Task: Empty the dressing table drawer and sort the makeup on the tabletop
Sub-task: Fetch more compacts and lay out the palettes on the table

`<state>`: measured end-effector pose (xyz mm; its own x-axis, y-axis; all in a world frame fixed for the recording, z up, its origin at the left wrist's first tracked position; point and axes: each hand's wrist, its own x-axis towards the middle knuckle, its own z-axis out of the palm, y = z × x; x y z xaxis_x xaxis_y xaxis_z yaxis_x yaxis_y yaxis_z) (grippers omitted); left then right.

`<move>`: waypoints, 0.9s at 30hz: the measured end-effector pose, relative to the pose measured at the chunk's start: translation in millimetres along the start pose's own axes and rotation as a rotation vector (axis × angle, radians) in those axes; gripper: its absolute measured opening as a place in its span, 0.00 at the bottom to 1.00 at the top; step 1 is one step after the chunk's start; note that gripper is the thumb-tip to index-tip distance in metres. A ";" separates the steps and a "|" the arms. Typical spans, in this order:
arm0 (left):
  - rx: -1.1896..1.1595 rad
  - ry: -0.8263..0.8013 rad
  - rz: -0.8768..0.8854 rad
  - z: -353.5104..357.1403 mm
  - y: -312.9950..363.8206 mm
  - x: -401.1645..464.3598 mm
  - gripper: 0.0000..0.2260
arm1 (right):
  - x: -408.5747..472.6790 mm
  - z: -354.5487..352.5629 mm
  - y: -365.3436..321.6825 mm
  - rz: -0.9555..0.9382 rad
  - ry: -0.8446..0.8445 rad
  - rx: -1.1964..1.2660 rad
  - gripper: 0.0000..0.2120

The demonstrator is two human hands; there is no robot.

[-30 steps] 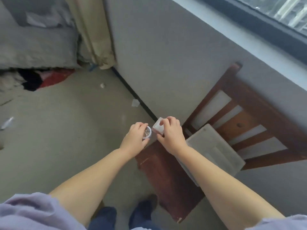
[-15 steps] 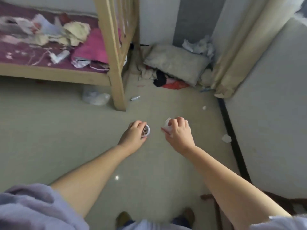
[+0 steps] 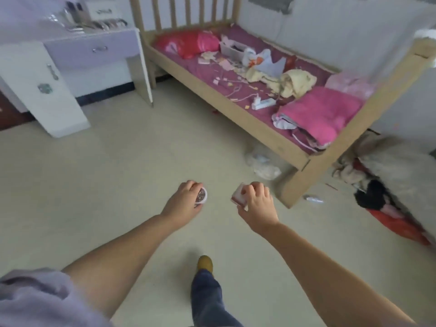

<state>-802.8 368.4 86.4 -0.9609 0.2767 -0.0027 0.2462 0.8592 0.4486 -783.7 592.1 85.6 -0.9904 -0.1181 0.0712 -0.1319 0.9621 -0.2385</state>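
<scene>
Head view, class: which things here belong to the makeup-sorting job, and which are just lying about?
Job:
round compact, held in left hand
square case, held in right hand
dressing table
its drawer

Lying about:
bed
pink blanket
plastic bag
floor clothes

- At my 12 o'clock, the round compact (image 3: 201, 195) looks like glossy plastic.
- At 1 o'clock I see a bare matt wood bed frame (image 3: 238, 109).
- At 11 o'clock, the dressing table (image 3: 99, 51) has a smooth lilac finish and a shiny metal handle (image 3: 100, 49).
</scene>
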 end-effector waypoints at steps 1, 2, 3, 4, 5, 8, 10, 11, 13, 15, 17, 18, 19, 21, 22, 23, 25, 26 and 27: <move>0.009 0.020 -0.029 -9.7 -18.7 14.3 0.21 | 28.9 6.8 -11.1 -0.047 -0.004 0.003 0.21; 0.018 0.042 -0.057 -19.6 -37.0 29.0 0.21 | 57.5 13.2 -22.2 -0.092 -0.003 0.010 0.20; 0.022 0.068 -0.090 -29.3 -54.6 43.0 0.21 | 85.6 19.0 -33.2 -0.134 -0.005 0.023 0.20; 0.016 0.095 -0.130 -40.1 -71.7 56.5 0.21 | 114.3 23.7 -44.4 -0.174 -0.015 0.034 0.20; 0.004 0.110 -0.169 -51.5 -87.3 68.6 0.21 | 142.1 27.1 -55.3 -0.206 -0.026 0.046 0.20; 0.040 0.127 -0.224 -82.9 -130.8 100.6 0.22 | 218.3 32.9 -89.2 -0.313 -0.051 0.074 0.20; 0.066 0.183 -0.277 -101.4 -159.3 119.3 0.22 | 264.1 34.3 -112.1 -0.382 -0.070 0.086 0.20; 0.065 0.200 -0.314 -108.2 -171.8 126.8 0.22 | 284.2 36.0 -122.4 -0.405 -0.084 0.091 0.20; 0.052 0.202 -0.372 -116.6 -195.2 139.8 0.22 | 318.6 41.9 -141.4 -0.457 -0.115 0.098 0.20; 0.051 0.196 -0.416 -123.5 -219.7 154.9 0.22 | 352.8 49.2 -161.2 -0.508 -0.141 0.109 0.20; 0.040 0.215 -0.454 -132.6 -246.6 175.0 0.22 | 390.0 57.2 -181.2 -0.531 -0.158 0.141 0.20; 0.037 0.230 -0.463 -138.1 -261.5 187.3 0.22 | 409.5 61.9 -191.1 -0.541 -0.159 0.152 0.20; 0.039 0.244 -0.465 -144.5 -276.9 201.0 0.21 | 429.4 66.8 -200.8 -0.549 -0.156 0.158 0.20; 0.044 0.269 -0.462 -159.6 -309.3 232.9 0.22 | 471.6 76.6 -219.6 -0.557 -0.141 0.164 0.20; 0.043 0.276 -0.459 -167.8 -325.9 250.3 0.22 | 493.1 81.4 -228.5 -0.557 -0.133 0.165 0.20; 0.042 0.280 -0.452 -176.8 -342.4 268.4 0.23 | 514.9 85.5 -237.0 -0.552 -0.125 0.165 0.19; 0.035 0.284 -0.442 -195.7 -375.5 306.0 0.23 | 559.0 91.5 -251.9 -0.530 -0.118 0.162 0.19; 0.029 0.286 -0.442 -205.8 -391.2 324.7 0.23 | 581.2 93.1 -258.8 -0.522 -0.118 0.155 0.20; 0.024 0.284 -0.441 -216.4 -405.8 342.7 0.23 | 603.4 94.0 -265.7 -0.517 -0.115 0.144 0.20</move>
<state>-1259.4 21.5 96.9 -0.9695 -0.2381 0.0572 -0.1898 0.8781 0.4392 -1350.0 242.1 100.9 -0.7918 -0.6008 0.1102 -0.5992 0.7289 -0.3312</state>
